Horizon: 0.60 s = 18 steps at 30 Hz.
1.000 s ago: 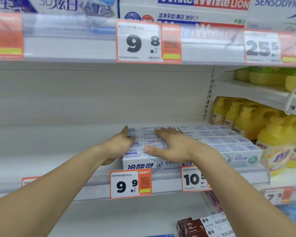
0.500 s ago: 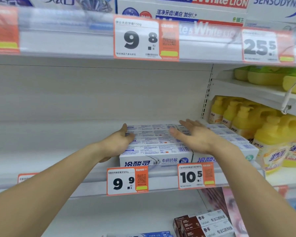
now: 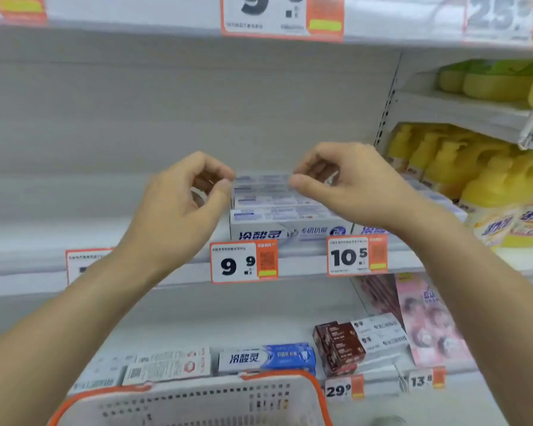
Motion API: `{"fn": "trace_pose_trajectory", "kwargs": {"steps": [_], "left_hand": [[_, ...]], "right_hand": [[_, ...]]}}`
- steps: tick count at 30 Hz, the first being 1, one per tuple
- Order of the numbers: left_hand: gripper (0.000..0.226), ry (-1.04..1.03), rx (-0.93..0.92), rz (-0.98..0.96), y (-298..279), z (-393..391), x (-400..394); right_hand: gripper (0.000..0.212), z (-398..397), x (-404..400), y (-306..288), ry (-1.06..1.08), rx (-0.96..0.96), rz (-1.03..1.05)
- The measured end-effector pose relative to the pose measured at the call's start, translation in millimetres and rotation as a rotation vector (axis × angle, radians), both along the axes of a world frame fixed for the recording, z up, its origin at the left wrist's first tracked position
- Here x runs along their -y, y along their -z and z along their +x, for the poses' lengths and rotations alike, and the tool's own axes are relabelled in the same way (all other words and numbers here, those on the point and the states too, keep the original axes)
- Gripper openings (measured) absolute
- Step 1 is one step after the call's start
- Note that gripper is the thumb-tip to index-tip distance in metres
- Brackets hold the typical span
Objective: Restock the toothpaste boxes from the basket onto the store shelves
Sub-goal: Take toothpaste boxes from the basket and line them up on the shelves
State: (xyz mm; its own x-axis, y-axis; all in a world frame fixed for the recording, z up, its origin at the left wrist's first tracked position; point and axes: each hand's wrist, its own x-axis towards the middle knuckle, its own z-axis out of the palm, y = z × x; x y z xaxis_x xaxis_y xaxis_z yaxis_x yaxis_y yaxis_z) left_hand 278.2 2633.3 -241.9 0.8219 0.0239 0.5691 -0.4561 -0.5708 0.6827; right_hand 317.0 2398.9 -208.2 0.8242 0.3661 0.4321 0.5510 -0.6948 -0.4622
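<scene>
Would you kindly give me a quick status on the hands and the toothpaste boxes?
Left hand and right hand loosely curled, holding nothing. White toothpaste boxes stacked on the shelf above the 9.9 tag. Basket below; nothing in the way.

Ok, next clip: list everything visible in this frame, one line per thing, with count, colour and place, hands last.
toothpaste boxes: stacked rows, white-blue, middle shelf behind the 9.9 tag.
middle shelf: one, white, left part bare.
price tags: several, white-orange, on shelf edges.
lower-shelf boxes: several, white, blue-white and brown, bottom shelf.
pink packs: count unclear, right of the brown boxes.
yellow bottles: many, right bay.
basket: one, white with orange rim, bottom of view.
left hand: fingers loosely curled, holding nothing, left of the stack.
right hand: fingers loosely curled, holding nothing, above the stack.
</scene>
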Motion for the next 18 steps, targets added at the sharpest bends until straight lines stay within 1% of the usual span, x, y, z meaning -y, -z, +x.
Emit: {"fn": "trace_pose_trajectory", "kwargs": {"steps": [1,3,4,5,6,8,9,10,11,13,15,18], "left_hand": [[0.009,0.031,-0.043,0.014,11.6,-21.0,-3.9],[0.012,0.069,-0.127,-0.014,47.8,-54.1,-10.8],[0.012,0.078,-0.187,-0.041,70.5,-66.1,-12.6],[0.011,0.084,-0.277,-0.026,97.5,-75.6,-14.8],[0.008,0.099,-0.375,0.09,126.9,-81.7,-17.4],[0.008,0.2,-0.623,0.474,192.2,-93.0,-24.5],[0.011,0.26,-0.761,0.6,225.9,-100.2,-29.7],[0.017,0.308,-0.877,0.656,255.4,-109.1,-35.7],[0.025,0.328,-0.965,0.683,283.4,-119.6,-43.5],[0.047,0.333,-1.062,0.737,321.6,-140.7,-55.9],[0.069,0.324,-1.077,0.777,345.0,-153.9,-64.5],[0.087,0.328,-1.051,0.738,353.4,-156.8,-69.7]], "right_hand": [[0.018,-17.1,-11.8,1.4,-0.074,-0.078,0.049],[0.018,-42.2,-35.5,20.8,-0.2,-0.281,0.055],[0.02,-49.5,-47.8,39.7,-0.234,-0.401,0.003],[0.023,-56.0,-59.8,64.4,-0.252,-0.525,-0.086],[0.025,-60.9,-71.1,91.7,-0.264,-0.643,-0.199],[0.028,-72.6,-88.4,150.1,-0.273,-0.869,-0.43],[0.028,-78.6,-92.9,180.4,-0.284,-0.966,-0.533],[0.028,-84.0,-94.8,209.3,-0.285,-1.029,-0.627],[0.032,-89.7,-95.0,235.4,-0.273,-1.043,-0.706],[0.047,-102.1,-92.2,279.1,-0.228,-1.022,-0.795],[0.059,-112.7,-89.4,307.9,-0.194,-1.038,-0.788],[0.079,-116.2,-84.3,330.6,-0.16,-1.042,-0.818]]}}
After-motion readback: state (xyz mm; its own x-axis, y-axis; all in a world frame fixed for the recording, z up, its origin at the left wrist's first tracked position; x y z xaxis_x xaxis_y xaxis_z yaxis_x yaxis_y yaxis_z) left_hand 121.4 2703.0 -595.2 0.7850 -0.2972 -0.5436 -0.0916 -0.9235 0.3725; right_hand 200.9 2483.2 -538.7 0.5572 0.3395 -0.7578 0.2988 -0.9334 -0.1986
